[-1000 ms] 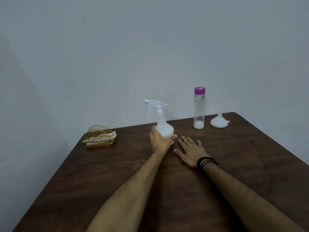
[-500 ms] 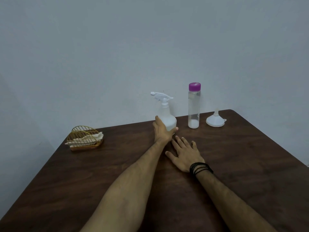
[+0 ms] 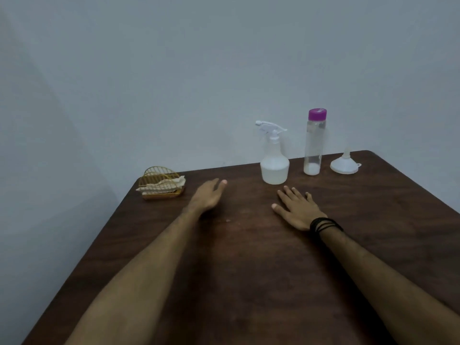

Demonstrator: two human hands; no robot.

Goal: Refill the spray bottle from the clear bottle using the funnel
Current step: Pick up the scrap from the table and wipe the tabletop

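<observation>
A white spray bottle [image 3: 274, 165] with its trigger head on stands upright near the far edge of the dark wooden table [image 3: 249, 270]. Just right of it stands the tall clear bottle [image 3: 314, 145] with a purple cap and a little liquid at the bottom. A white funnel [image 3: 344, 164] rests mouth-down further right. My left hand [image 3: 208, 196] hovers empty, left of the spray bottle and apart from it. My right hand [image 3: 297, 209] lies flat on the table, in front of the bottles, fingers spread.
A small yellow wire basket [image 3: 161, 186] with pale cloth or paper in it sits at the table's far left corner. A plain grey wall runs right behind the table's far edge.
My left hand has let go of the spray bottle and moved left, away from it. The bottle now stands free. My right hand stays flat on the table.
</observation>
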